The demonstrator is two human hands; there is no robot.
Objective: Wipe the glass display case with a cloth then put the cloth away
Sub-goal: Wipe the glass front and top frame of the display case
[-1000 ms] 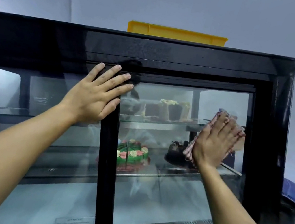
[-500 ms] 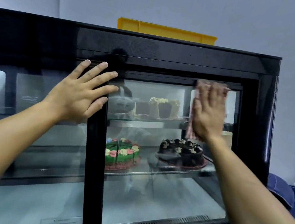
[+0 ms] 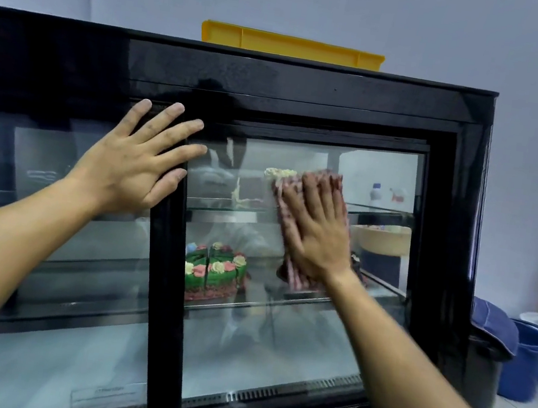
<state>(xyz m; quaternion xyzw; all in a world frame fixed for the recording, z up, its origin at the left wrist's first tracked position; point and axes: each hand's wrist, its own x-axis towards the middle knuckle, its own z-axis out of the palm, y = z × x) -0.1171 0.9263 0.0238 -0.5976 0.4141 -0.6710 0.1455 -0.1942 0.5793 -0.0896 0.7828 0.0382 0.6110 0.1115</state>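
The glass display case [image 3: 312,85] fills my view, black-framed, with one yellow tray [image 3: 291,45] on its top edge. My left hand [image 3: 135,164] lies flat with fingers spread against the upper part of the centre frame post, bracing and holding nothing. My right hand [image 3: 318,226] is flat too, fingers straight, pressing the one red checked cloth [image 3: 289,269] against the right pane, towards its upper middle. The cloth looks soft and light, limp enough to bunch, so I judge a flat palm suits wiping and a gathered pinch suits carrying it off. The glass is stiff but breakable. Inside sits one green decorated cake [image 3: 213,273] on the lower shelf.
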